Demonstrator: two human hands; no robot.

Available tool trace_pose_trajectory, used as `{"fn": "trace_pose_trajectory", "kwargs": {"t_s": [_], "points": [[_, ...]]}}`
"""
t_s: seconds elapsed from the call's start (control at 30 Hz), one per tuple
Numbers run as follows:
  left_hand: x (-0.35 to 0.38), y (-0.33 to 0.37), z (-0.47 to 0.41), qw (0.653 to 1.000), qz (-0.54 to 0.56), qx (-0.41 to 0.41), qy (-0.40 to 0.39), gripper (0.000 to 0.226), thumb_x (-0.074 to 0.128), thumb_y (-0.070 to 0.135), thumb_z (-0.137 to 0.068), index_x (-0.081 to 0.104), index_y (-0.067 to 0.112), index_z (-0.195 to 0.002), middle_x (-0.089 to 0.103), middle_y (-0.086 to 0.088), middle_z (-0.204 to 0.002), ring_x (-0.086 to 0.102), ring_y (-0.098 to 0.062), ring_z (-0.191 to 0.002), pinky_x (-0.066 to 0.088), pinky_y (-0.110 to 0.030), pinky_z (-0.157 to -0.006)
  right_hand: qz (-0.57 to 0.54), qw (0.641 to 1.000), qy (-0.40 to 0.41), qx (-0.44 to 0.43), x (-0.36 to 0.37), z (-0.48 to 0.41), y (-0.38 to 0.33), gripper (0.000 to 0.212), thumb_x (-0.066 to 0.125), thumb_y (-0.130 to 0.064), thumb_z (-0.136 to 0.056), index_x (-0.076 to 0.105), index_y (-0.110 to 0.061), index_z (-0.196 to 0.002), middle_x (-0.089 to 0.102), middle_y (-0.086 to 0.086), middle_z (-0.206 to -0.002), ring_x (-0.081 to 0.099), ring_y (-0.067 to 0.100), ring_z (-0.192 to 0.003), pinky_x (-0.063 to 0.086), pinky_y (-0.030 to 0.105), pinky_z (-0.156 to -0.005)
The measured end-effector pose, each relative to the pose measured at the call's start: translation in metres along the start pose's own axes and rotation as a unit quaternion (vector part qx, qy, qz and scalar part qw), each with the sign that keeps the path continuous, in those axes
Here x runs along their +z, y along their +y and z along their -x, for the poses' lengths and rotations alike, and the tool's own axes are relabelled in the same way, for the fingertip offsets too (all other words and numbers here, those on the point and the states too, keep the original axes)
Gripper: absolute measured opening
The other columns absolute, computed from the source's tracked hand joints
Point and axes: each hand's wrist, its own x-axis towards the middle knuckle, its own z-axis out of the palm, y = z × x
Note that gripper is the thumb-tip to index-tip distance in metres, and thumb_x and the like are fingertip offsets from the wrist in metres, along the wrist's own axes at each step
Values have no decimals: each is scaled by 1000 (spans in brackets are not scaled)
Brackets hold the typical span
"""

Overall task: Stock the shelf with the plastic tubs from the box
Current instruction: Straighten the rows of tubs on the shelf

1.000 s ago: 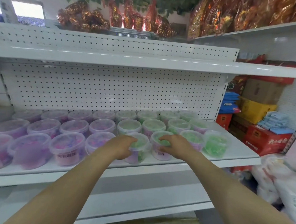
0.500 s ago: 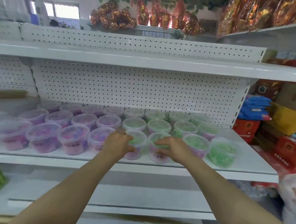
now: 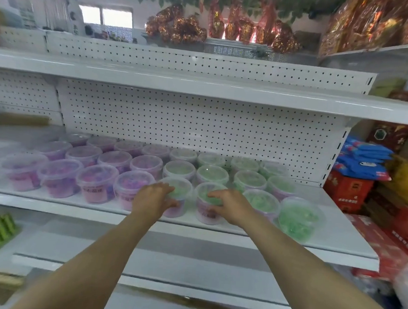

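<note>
Tubs (image 3: 208,204) on shelf (image 3: 169,226), each seemingly in loose left (image 3: 152,199), right (image 3: 233,206) grip.

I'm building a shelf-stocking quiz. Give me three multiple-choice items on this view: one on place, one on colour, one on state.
1. Where do the clear plastic tubs with purple contents sit on the white metal shelf?
A left part
B right part
C top shelf

2. What colour fills the tilted clear tub at the front right?
A red
B green
C blue

3. What is the left hand doing?
A hanging free
B holding a box
C resting on a tub

Answers: 1 A, the purple ones fill the left; 2 B, green shows through; 3 C, its fingers lie over a lid while the right hand lies on the neighbouring tub.
</note>
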Motion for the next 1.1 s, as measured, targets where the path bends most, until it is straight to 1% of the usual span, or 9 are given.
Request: {"fn": "trace_pose_trajectory", "kwargs": {"t_s": [0.1,0.23,0.37,0.47,0.57,0.7,0.83,0.97,1.1], "points": [[5,4,2,1000,-4,-19,3,52,69,47,-82,61,26,-129,61,-2,-131,58,-25,-117,44,-34,-95,10,1000,1,-14,0,0,2,44,64,-40,-93,59,-29,-135,60,0,-138,54,25,-126,44,35,-102],[9,10,5,999,-10,-38,9,52,67,46,-84,58,27,-131,57,-2,-135,54,-24,-122,43,-34,-98,44,998,0,-41,2,0,0,36,59,-31,-95,63,-23,-130,64,7,-130,58,31,-118,48,39,-95],[9,19,6,996,-88,-33,1,55,62,51,-85,55,26,-133,55,-2,-138,51,-23,-124,39,-35,-103,54,997,5,-49,9,2,-3,34,57,-27,-93,61,-16,-124,63,13,-125,59,36,-113,51,43,-90],[12,28,0,991,-133,-20,-5,67,46,65,-87,46,23,-140,45,-1,-147,38,-19,-137,23,-39,-113,36,997,6,-66,2,6,4,41,57,-33,-94,56,-19,-132,58,12,-133,56,36,-119,49,44,-94],[16,52,-18,992,-119,17,22,76,27,72,-87,48,18,-137,47,-5,-145,39,-22,-137,27,-40,-112,29,996,48,-71,-16,2,24,47,52,-37,-98,49,-20,-141,52,8,-143,49,30,-129,44,41,-102],[36,101,-61,995,-72,72,7,83,17,72,-84,54,17,-134,48,-10,-144,40,-24,-136,30,-40,-112,39,997,63,-18,-44,-12,72,41,47,-38,-100,54,-17,-135,59,10,-134,54,33,-123,48,42,-95],[59,145,-105,991,-65,105,-51,64,27,60,-97,52,16,-136,45,-14,-145,38,-28,-136,32,-37,-109,68,995,35,60,-67,-28,126,42,42,-38,-101,51,-21,-139,58,9,-136,54,30,-122,49,41,-93],[84,171,-150,982,-46,111,-147,64,23,61,-97,39,19,-143,33,-11,-151,32,-29,-138,30,-41,-112,89,988,6,126,-79,-51,164,47,38,-44,-103,42,-21,-143,54,9,-139,52,29,-123,47,37,-94],[111,185,-192,975,-59,111,-185,70,19,67,-94,35,22,-145,30,-7,-153,28,-26,-141,28,-43,-113,80,983,-2,168,-74,-81,195,50,35,-53,-97,43,-28,-141,53,7,-141,55,30,-120,48,40,-95]]}}
